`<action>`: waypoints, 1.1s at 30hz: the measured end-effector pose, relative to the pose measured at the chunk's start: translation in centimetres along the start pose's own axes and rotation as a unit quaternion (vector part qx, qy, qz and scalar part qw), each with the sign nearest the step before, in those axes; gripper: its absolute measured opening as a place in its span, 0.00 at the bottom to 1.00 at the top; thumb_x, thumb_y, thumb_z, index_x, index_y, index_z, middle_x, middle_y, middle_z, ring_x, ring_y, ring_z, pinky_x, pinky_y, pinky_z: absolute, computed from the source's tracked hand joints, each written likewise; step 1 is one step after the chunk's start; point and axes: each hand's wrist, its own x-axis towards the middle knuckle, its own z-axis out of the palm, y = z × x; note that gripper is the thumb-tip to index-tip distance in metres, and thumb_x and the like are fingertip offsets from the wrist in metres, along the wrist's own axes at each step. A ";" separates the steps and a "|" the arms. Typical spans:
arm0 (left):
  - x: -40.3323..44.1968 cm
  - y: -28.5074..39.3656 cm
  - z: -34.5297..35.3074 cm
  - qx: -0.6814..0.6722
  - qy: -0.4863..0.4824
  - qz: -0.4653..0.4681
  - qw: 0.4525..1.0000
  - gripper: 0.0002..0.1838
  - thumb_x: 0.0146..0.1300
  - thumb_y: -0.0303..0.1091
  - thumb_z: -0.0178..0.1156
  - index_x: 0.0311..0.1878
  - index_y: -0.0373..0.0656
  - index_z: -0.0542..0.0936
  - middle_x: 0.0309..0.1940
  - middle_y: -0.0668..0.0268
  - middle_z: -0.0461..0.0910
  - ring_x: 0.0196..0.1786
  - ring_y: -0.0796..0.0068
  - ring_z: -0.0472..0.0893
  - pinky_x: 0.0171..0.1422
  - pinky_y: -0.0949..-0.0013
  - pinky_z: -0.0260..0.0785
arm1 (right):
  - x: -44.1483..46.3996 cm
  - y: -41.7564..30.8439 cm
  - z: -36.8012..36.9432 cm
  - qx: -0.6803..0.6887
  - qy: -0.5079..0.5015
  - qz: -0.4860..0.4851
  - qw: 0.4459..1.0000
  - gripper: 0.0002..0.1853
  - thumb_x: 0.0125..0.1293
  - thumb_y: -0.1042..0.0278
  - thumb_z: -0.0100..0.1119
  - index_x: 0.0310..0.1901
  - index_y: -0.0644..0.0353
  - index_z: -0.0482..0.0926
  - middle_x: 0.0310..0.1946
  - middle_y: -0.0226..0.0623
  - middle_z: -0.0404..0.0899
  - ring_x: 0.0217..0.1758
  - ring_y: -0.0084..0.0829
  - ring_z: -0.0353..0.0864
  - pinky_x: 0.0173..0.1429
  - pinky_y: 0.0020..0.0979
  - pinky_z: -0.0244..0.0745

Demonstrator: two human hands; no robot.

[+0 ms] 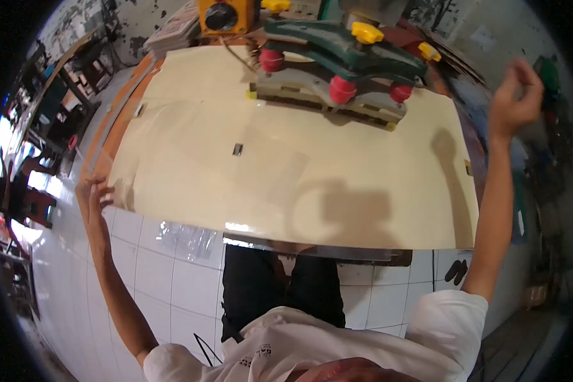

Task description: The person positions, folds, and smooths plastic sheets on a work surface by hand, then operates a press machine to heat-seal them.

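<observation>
A large cream sheet (191, 172) lies over the work table beneath a green machine head (325, 48) with red knobs and yellow handles. My left hand (97, 193) is at the sheet's left front corner, its fingers apart; whether it touches the sheet is hard to tell. Raised beyond the sheet's right edge, my right hand (517, 102) has its fingers bent, with the fingertips blurred. A small dark piece (237, 149) sits near the sheet's middle. The arm's shadow falls on the sheet's right part.
An orange box (226, 16) with a black round part stands at the back, beside stacked sheets (174, 30). Clear plastic (188, 240) shows at the front edge. A red stool (39, 207) is at the far left. Dark sandals (456, 272) lie on the tiled floor.
</observation>
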 end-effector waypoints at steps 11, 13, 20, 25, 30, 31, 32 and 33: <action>1.5 1.2 -5.5 -0.066 0.026 0.128 0.989 0.11 0.70 0.18 0.62 0.41 0.42 0.69 0.45 0.59 0.82 0.51 0.74 0.83 0.62 0.64 0.78 | -12.7 -24.9 -3.6 0.348 -0.613 -0.101 0.702 0.45 0.63 0.32 0.64 0.75 0.52 0.68 0.78 0.61 0.56 0.83 0.65 0.49 0.81 0.64 0.47; 1.4 3.2 -7.6 -0.030 0.064 0.191 0.979 0.10 0.72 0.20 0.62 0.40 0.42 0.69 0.47 0.54 0.85 0.47 0.71 0.85 0.59 0.64 0.79 | -12.8 -25.2 -4.3 0.328 -0.589 -0.092 0.732 0.45 0.62 0.28 0.61 0.73 0.51 0.71 0.76 0.58 0.61 0.81 0.63 0.56 0.80 0.64 0.51; 1.5 7.0 -11.3 0.001 0.168 0.220 0.961 0.07 0.74 0.27 0.63 0.51 0.40 0.76 0.51 0.52 0.87 0.47 0.68 0.88 0.51 0.68 0.81 | -13.3 -27.2 -8.5 0.326 -0.522 -0.066 0.786 0.26 0.60 0.53 0.72 0.58 0.51 0.81 0.58 0.40 0.78 0.60 0.44 0.78 0.68 0.54 0.69; 1.6 7.2 -11.8 -0.019 0.183 0.224 0.957 0.11 0.77 0.32 0.60 0.55 0.38 0.77 0.52 0.52 0.87 0.49 0.66 0.88 0.53 0.66 0.82 | -14.1 -26.9 -9.3 0.359 -0.448 -0.023 0.819 0.14 0.64 0.61 0.69 0.49 0.54 0.84 0.47 0.39 0.83 0.51 0.43 0.83 0.62 0.52 0.75; 2.8 6.2 -13.4 -0.081 0.205 0.180 0.959 0.17 0.80 0.41 0.55 0.58 0.36 0.77 0.55 0.53 0.85 0.50 0.63 0.88 0.56 0.65 0.81 | -12.5 -22.5 -10.1 0.358 -0.246 0.451 0.780 0.13 0.78 0.64 0.57 0.48 0.68 0.82 0.37 0.41 0.85 0.41 0.30 0.85 0.48 0.30 0.81; 3.3 5.7 -13.8 -0.081 0.204 0.180 0.959 0.17 0.80 0.41 0.55 0.58 0.36 0.77 0.55 0.53 0.85 0.50 0.63 0.88 0.56 0.65 0.81 | -11.6 -20.9 -10.4 0.337 -0.220 0.484 0.777 0.14 0.79 0.63 0.56 0.49 0.68 0.82 0.37 0.40 0.85 0.40 0.28 0.84 0.47 0.29 0.80; 3.9 5.1 -14.1 -0.093 0.186 0.164 0.964 0.18 0.80 0.42 0.54 0.60 0.36 0.76 0.55 0.53 0.85 0.51 0.64 0.88 0.56 0.66 0.81 | -11.1 -18.6 -10.6 0.314 -0.192 0.516 0.774 0.15 0.80 0.61 0.56 0.50 0.67 0.82 0.36 0.38 0.84 0.38 0.26 0.83 0.46 0.28 0.80; 4.5 4.6 -14.1 -0.105 0.168 0.148 0.969 0.19 0.80 0.43 0.54 0.61 0.35 0.76 0.55 0.54 0.84 0.51 0.64 0.88 0.56 0.66 0.80 | -11.1 -16.4 -11.0 0.290 -0.178 0.527 0.779 0.15 0.80 0.60 0.56 0.51 0.66 0.82 0.36 0.36 0.84 0.37 0.24 0.83 0.45 0.27 0.79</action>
